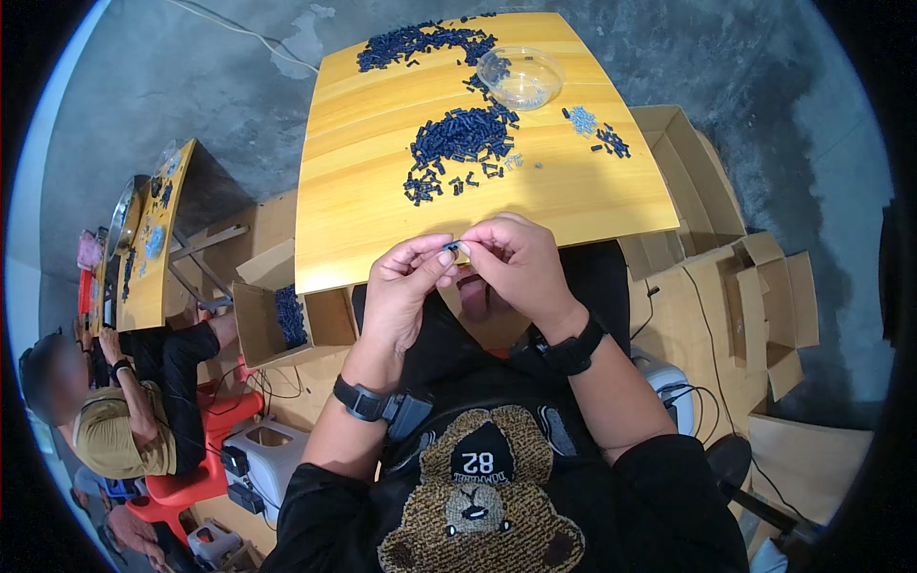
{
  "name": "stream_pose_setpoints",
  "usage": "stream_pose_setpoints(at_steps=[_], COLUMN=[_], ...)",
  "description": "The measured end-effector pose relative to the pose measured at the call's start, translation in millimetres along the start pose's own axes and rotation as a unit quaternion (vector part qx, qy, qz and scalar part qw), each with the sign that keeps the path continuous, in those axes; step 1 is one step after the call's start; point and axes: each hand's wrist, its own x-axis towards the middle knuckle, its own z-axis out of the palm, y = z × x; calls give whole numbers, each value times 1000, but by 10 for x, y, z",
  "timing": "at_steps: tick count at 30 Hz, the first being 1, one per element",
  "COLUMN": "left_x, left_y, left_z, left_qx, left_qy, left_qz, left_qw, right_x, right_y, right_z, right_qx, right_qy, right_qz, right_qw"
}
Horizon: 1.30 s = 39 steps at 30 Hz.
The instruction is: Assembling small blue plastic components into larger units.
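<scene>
At the near edge of the wooden table [358, 205], my left hand [409, 277] and my right hand [516, 263] meet. Between their fingertips is a small dark cylindrical piece [451, 246], pinched from both sides; its details are too small to make out. A large pile of similar dark pieces [463, 136] lies beyond my hands on the tabletop. Some small silvery pieces [514, 162] are scattered at that pile's right edge.
Farther back are a clear round bowl [535, 72], another dark heap [406, 43] and a little silvery heap [581, 119]. An open carton [330, 315] with dark pieces stands left of my legs; more cartons [764, 306] are at right. A seated person [129, 420] works at another table.
</scene>
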Motion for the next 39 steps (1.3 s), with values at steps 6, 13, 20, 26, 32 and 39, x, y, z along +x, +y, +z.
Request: stream_pose_setpoints(at_steps=[6, 13, 20, 26, 32, 39], left_x=[-23, 16, 67, 54, 64, 100], left_y=[22, 5, -17, -40, -66, -50], left_z=[49, -5, -66, -47, -76, -83], left_qx=[14, 5, -83, -119, -112, -80], left_qy=[12, 1, 11, 6, -7, 4], left_qz=[-48, -93, -150, -159, -167, -158], left_qw=[999, 996, 985, 980, 980, 984], right_x=[-6, -19, -7, -8, 0, 21], right_y=[25, 12, -45, -53, -16, 19], right_z=[24, 28, 16, 21, 31, 51], right_qx=[-44, -110, -203, -225, -207, -195], right_qy=[4, -14, -58, -64, -59, -58], right_qz=[-33, -43, -161, -156, -162, -164], right_qw=[998, 993, 964, 960, 963, 965])
